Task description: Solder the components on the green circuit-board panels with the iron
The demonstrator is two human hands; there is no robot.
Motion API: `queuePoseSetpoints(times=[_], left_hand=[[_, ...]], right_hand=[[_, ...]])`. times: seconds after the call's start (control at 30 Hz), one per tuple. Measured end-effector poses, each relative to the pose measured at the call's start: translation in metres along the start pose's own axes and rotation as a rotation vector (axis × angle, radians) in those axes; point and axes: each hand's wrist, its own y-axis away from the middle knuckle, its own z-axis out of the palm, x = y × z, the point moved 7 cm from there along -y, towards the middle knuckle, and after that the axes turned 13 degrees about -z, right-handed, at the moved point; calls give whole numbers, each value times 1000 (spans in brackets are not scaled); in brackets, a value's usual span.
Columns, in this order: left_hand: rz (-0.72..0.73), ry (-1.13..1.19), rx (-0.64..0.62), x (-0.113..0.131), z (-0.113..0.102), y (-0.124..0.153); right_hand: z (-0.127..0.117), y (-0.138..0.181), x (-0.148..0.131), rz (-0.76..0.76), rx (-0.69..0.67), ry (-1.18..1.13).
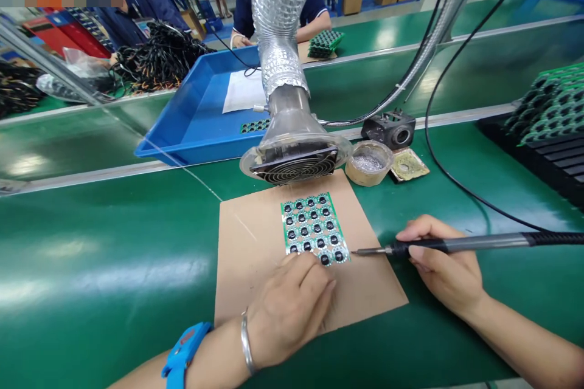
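A green circuit board panel [314, 223] with rows of round units, each with a black dome, lies on a brown cardboard sheet [246, 279]. My left hand [292, 298] is at the panel's near edge, fingers bent together and covering its near left corner. What those fingertips hold, if anything, is hidden. A soldering iron [456, 244] is in my right hand [449, 267], gripped between thumb and fingers. Its tip points left, close to the near right corner of the panel; whether it touches cannot be told.
A fume extractor hood [296, 158] hangs just beyond the panel. To its right are a round tub [368, 164], a sponge tray [409, 165] and an iron stand [390, 127]. A blue tray [182, 115] sits behind. Stacked boards [552, 103] stand at right. A co-worker [314, 12] sits opposite.
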Motion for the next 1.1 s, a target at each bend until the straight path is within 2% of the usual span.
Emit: queuePoseSetpoints(times=[0.13,0.33,0.7,1.1], left_hand=[[28,-24,33,-5,4,5],[68,-55,73,2,4,4],[48,-24,27,-1,9,5],[50,-18,21,0,9,5]], right_hand=[[4,-1,-4,-17,-14,50],[5,-4,-7,-57,-36,128],[9,-3,-10,-85,-95,157],[6,-2,-8,-72,-91,146]])
